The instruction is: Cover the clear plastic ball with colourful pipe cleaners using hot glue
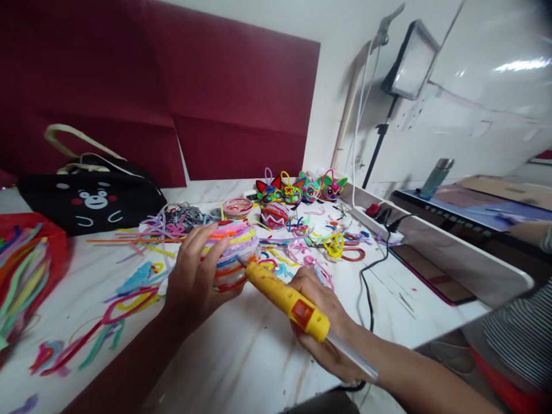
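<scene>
You see four animal-faced ornaments [311, 188], three striped round pieces [241, 244], one yellow glue gun [278, 293], one phone [431, 273], one bottle [436, 179] and one black bag [90, 201].

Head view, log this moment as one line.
left hand: holding striped ball | right hand: holding yellow glue gun | gun tip: toward ball, contact unclear | table: colourful strips, phone

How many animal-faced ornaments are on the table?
4, in a row at the back: the purple-looped ornament at left, the yellow-looped ornament, the teal-faced ornament, then the pink-looped ornament at right. Others may be hidden.
</scene>
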